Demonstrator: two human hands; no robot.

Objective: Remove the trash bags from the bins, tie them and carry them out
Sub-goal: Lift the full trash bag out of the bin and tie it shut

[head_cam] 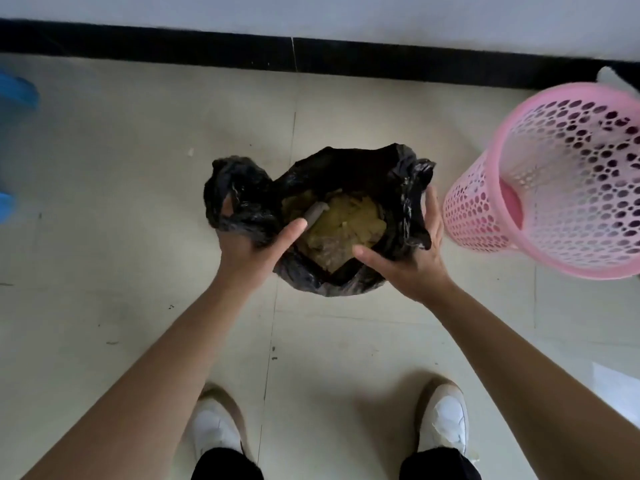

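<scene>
A black trash bag stands on the tiled floor in the middle of the view, its mouth open and yellowish-brown rubbish showing inside. My left hand grips the bunched left rim of the bag, thumb stretched toward the opening. My right hand holds the right rim, fingers wrapped up around the plastic and thumb pointing inward. A pink perforated bin stands to the right of the bag, with no bag in it.
A black skirting board runs along the wall just behind the bag. Something blue sits at the far left edge. My white shoes stand on the floor below the bag. A pale sheet lies at lower right.
</scene>
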